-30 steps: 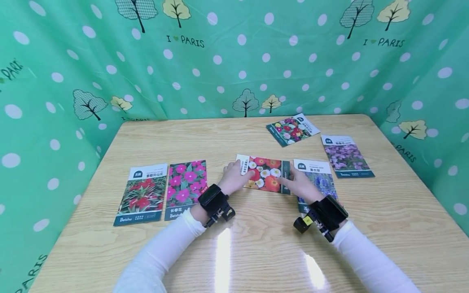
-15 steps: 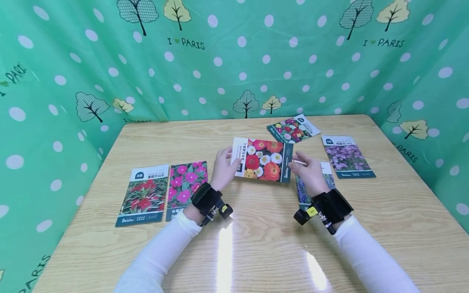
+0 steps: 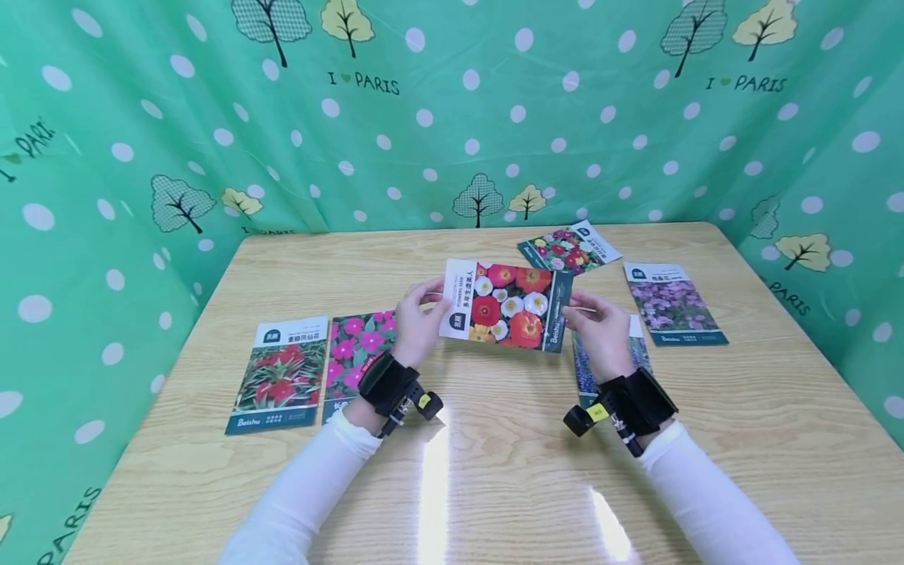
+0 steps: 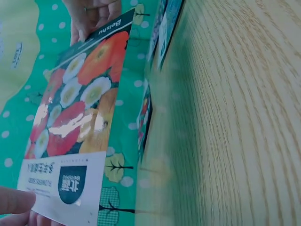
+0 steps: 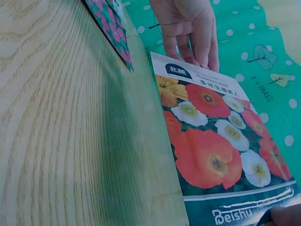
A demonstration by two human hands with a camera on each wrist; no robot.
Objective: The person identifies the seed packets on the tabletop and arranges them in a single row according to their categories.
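Note:
Between both hands, lifted off the table, is a seed packet (image 3: 504,306) printed with red, orange and white poppies, turned sideways. My left hand (image 3: 418,323) pinches its white end, thumb on the front. At the dark green end, my right hand (image 3: 600,333) grips the edge between thumb and fingers. In the left wrist view the poppy packet (image 4: 70,113) slants upward, its face lit by glare. The right wrist view shows the same packet (image 5: 211,141) close up, "Beishu" at its lower end. Fingers behind the packet are partly hidden.
Red-flower (image 3: 278,377) and pink-flower (image 3: 353,345) packets lie at left, the latter partly behind my left hand. A blue-flower packet (image 3: 586,369) lies partly under my right hand. Purple-flower (image 3: 674,304) and mixed-flower (image 3: 568,247) packets lie farther back on the wooden table (image 3: 508,471).
Both hands have raised the poppy packet off the table and tilted its face up toward the head camera. In the last half second it has shifted only slightly. The other packets stay put.

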